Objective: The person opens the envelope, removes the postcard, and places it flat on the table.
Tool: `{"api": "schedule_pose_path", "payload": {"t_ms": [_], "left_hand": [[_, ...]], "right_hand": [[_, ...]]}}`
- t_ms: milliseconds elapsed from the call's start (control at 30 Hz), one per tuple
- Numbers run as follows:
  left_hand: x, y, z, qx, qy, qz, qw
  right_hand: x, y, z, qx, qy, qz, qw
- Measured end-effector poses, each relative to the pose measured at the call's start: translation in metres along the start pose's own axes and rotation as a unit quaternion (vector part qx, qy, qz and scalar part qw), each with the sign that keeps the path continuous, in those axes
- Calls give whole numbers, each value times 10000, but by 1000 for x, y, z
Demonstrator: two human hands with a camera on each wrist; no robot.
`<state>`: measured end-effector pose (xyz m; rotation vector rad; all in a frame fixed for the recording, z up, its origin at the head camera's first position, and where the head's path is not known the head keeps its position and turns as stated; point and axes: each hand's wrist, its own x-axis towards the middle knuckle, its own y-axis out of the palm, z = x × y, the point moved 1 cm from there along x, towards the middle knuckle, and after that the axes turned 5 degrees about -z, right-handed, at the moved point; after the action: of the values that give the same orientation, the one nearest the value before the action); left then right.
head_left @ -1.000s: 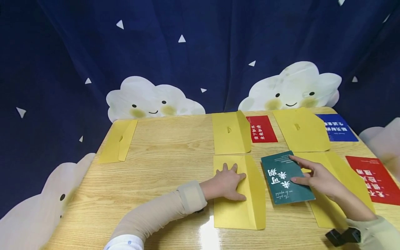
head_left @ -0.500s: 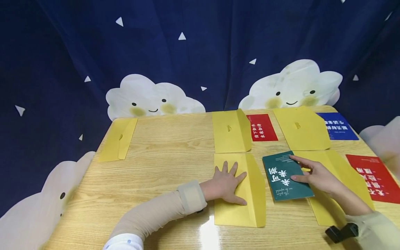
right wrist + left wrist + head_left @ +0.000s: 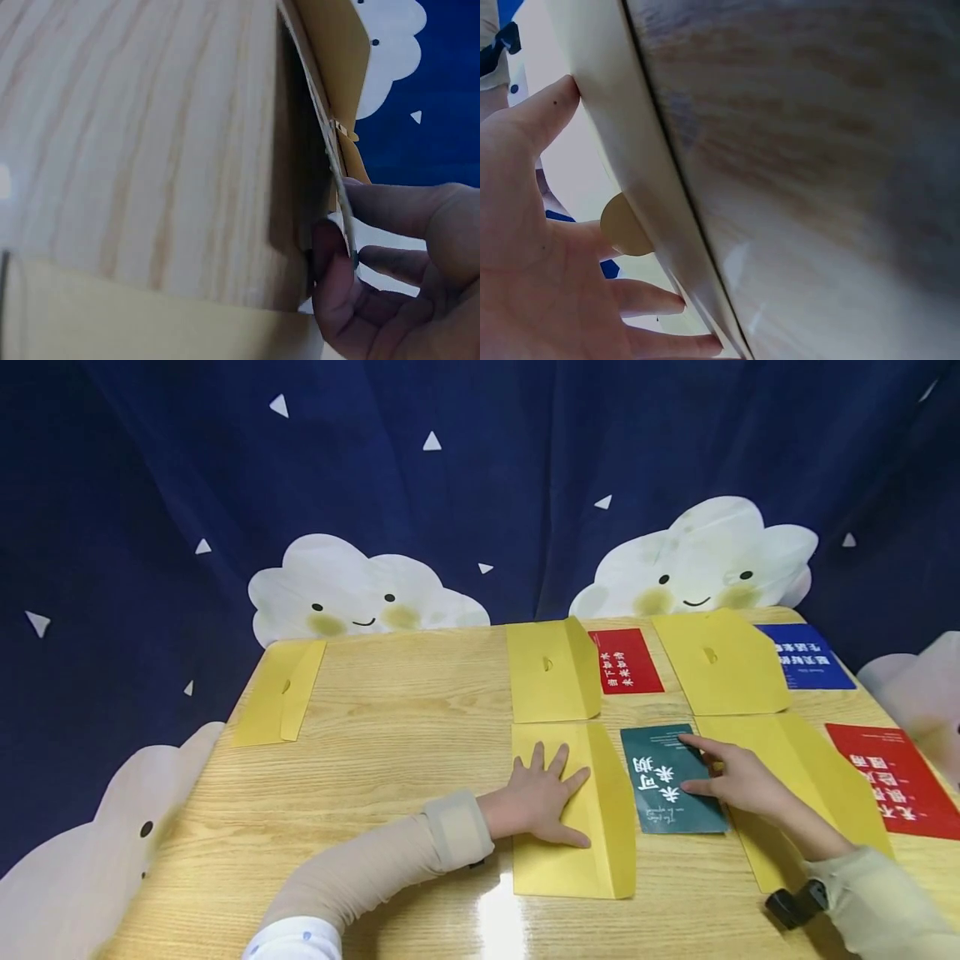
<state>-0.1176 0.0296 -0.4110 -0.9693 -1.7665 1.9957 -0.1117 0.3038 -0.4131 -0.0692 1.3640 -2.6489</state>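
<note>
My left hand [image 3: 536, 802] rests on a yellow envelope [image 3: 551, 872] with its fingers spread, the envelope's flap unfolded to the right. In the left wrist view my left hand [image 3: 547, 247] touches the envelope with its fingertips. To its right, my right hand [image 3: 746, 781] pinches the right side of a dark green card [image 3: 648, 768] with white lettering. Thumb and index finger show on top of the card from the head. In the right wrist view my right hand [image 3: 397, 270] has fingers on both faces of the card, seen edge-on close over the wooden table [image 3: 135, 135].
Behind lie two more yellow envelopes, a left one [image 3: 551, 681] and a right one [image 3: 716, 672], beside a red card [image 3: 626, 664] and a blue card [image 3: 810, 664]. Another envelope [image 3: 810, 760] lies under my right forearm, near a second red card [image 3: 892, 777]. A closed envelope [image 3: 270, 710] lies far left.
The green card has turned straighter and come down flatter beside the envelope, shifting slightly left with my right hand. My left hand has spread its fingers wider on the envelope.
</note>
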Motion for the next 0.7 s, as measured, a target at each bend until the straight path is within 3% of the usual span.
{"api": "schedule_pose_path", "payload": {"t_ms": [433, 700], "left_hand": [[4, 2, 2, -59, 23, -99, 9999], [2, 4, 4, -277, 139, -354, 9989]], "right_hand": [[1, 3, 3, -882, -210, -54, 9959], [-5, -3, 14, -821, -345, -422, 9951]]}}
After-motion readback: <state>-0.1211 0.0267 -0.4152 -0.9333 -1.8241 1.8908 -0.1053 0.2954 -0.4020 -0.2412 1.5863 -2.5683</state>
